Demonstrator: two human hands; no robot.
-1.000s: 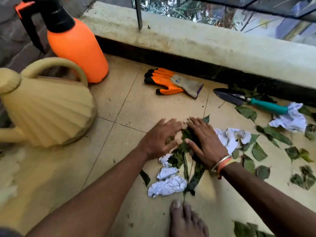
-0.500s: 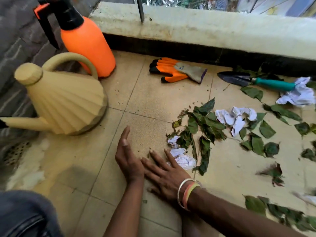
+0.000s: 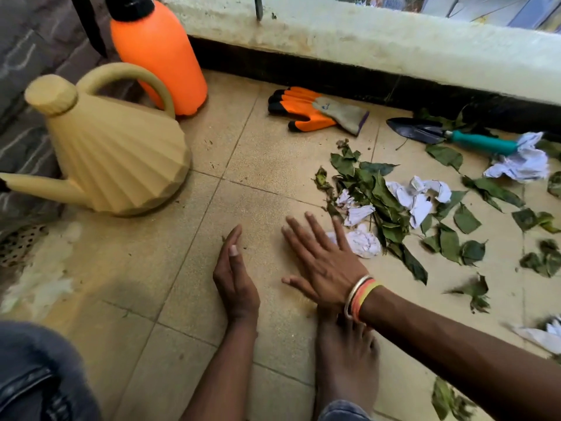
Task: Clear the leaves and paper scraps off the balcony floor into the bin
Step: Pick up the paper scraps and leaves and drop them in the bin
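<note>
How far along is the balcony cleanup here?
Done: leaves and scraps sit in a loose pile mid-floor. In hand: nothing; left hand and right hand are open, right at a crumpled paper. Left: the pile, scattered leaves, paper wad beside the trowel; no bin in view.

Green leaves sit bunched in a loose pile on the tan tiled floor, mid-right of view. Two small white paper scraps lie at the pile's left edge, with a crumpled paper ball just below them. A bigger crumpled paper, white with faint print, touches the pile's right side. Single leaves lie flat and scattered further right, mostly apart from each other. Another paper wad lies farther back on the right. More paper shows at the right edge, blurred. A few blurred leaves are at bottom right.
</note>
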